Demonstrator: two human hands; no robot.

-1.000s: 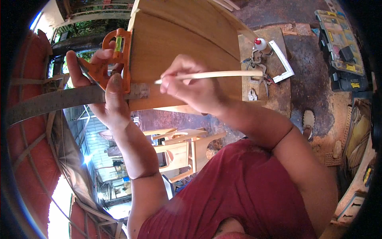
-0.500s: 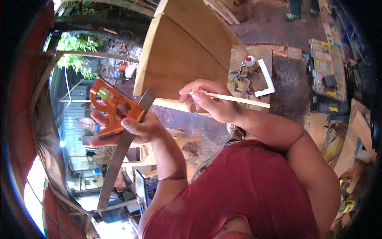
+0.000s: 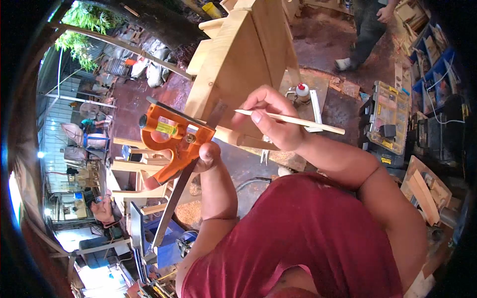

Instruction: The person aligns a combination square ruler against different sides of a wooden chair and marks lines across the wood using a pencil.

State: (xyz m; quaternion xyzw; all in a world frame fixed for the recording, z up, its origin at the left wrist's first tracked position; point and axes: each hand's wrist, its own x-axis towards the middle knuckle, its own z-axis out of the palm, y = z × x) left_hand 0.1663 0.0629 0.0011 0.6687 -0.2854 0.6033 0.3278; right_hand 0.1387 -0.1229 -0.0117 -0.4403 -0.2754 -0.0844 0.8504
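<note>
A tall wooden panel [image 3: 241, 67] stands on the far side of the hands, its lower edge close to them. To its right is a bench [image 3: 318, 79], partly hidden by the panel and the right arm; on it are a white bottle [image 3: 302, 93] with a red cap and a white angled bar [image 3: 315, 107] whose lower end is just beside the right wrist. Farther right, a toolbox [image 3: 389, 107] with a clear lid rests near the floor, and at the far right another person's leg [image 3: 366, 35] stands well apart from the work. On the left, wooden frames [image 3: 130, 166] lie behind the square's blade. The left hand [image 3: 206, 160] grips an orange square [image 3: 199, 135], thumb on its near side and fingers mostly hidden behind it; the blade slants from near the panel down towards the person. The right hand [image 3: 281, 133] pinches a pencil [image 3: 318, 126] between thumb and fingers, its elbow bent out to the right, the point facing left near the panel's lower edge. Whether blade or point touches the wood cannot be told.
</note>
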